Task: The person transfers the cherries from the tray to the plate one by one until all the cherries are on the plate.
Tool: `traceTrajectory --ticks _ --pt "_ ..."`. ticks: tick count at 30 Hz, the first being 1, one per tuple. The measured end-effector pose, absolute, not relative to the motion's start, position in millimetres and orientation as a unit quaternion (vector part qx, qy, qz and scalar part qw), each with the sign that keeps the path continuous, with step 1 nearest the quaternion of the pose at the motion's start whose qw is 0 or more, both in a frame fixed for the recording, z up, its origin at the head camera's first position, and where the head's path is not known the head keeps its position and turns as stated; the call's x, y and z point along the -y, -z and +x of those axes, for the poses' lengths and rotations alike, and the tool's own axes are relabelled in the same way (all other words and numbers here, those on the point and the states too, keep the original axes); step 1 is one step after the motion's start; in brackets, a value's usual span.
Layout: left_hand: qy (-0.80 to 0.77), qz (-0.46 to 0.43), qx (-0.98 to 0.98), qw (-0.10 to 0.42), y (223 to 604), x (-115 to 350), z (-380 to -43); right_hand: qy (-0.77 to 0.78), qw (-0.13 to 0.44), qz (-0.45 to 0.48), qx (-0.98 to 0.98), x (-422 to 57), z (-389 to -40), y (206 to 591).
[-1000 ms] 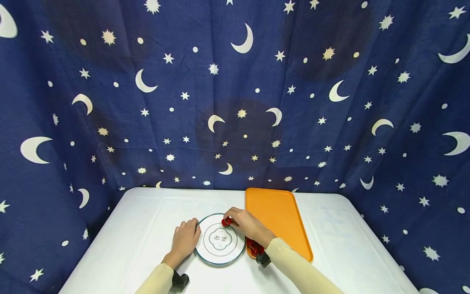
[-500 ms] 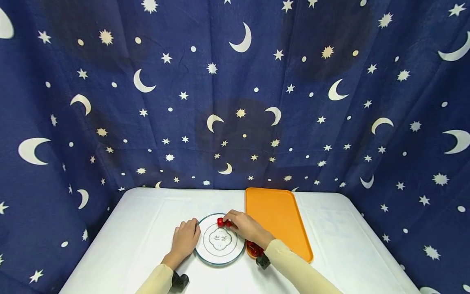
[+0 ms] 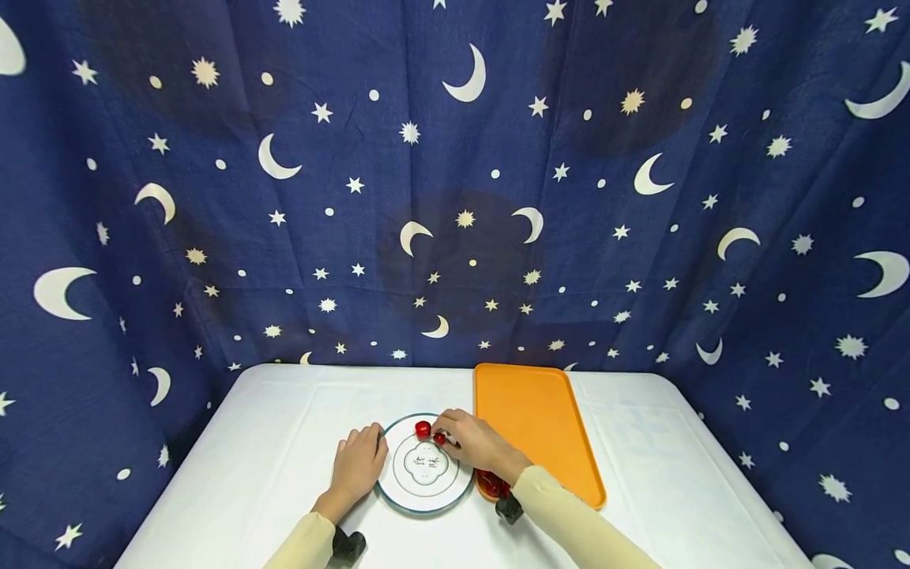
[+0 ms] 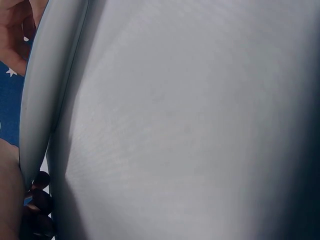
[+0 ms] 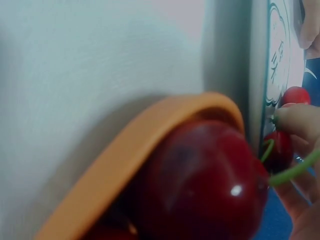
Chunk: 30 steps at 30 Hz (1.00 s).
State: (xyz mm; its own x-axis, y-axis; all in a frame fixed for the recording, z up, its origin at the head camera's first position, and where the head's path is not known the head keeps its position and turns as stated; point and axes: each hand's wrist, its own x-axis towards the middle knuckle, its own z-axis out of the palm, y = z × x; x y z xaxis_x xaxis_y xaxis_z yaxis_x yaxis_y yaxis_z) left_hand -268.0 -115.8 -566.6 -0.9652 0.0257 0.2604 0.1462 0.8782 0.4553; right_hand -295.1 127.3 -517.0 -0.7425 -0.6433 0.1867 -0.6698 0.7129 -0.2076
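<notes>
My left hand (image 3: 359,461) grips the left rim of a round white plate (image 3: 408,494), which has a blue-green edge and a flower-shaped mark in its middle. Over the plate's back right, my right hand (image 3: 475,437) pinches a small red cherry (image 3: 439,438) between thumb and fingers. Just left of it, another cherry (image 3: 423,429) lies on the plate. Several cherries (image 3: 489,482) sit in the near left corner of an orange tray (image 3: 536,411), partly hidden by my right wrist. In the right wrist view a large dark red cherry (image 5: 200,185) fills the foreground, near green stems.
A white cloth (image 3: 284,435) covers the table. The tray stands close to the plate's right side. A dark blue curtain (image 3: 341,237) with moons and stars hangs behind the table. Each wrist carries a black camera.
One cherry has left my right fingers and shifted slightly left onto the plate. My right hand has moved a little down and back from it. My left hand stays on the rim.
</notes>
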Motion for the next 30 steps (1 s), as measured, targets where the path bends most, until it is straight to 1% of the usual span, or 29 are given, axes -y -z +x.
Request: traceTrajectory --ticks 5,10,17,25,30 --pt "0.246 -0.045 0.959 0.133 564 115 -268 -0.126 0.058 0.363 0.921 -128 -296 516" --pt "0.245 -0.047 0.956 0.156 566 115 -267 -0.114 0.056 0.363 0.923 -128 -296 516" --pt "0.244 -0.045 0.959 0.135 568 116 -269 -0.111 0.059 0.363 0.923 -131 -296 518" --pt "0.249 -0.047 0.956 0.148 570 117 -272 -0.129 0.072 0.362 0.921 -141 -301 513" --pt "0.246 -0.050 0.957 0.147 570 117 -271 -0.140 0.060 0.342 0.927 -151 -303 506"
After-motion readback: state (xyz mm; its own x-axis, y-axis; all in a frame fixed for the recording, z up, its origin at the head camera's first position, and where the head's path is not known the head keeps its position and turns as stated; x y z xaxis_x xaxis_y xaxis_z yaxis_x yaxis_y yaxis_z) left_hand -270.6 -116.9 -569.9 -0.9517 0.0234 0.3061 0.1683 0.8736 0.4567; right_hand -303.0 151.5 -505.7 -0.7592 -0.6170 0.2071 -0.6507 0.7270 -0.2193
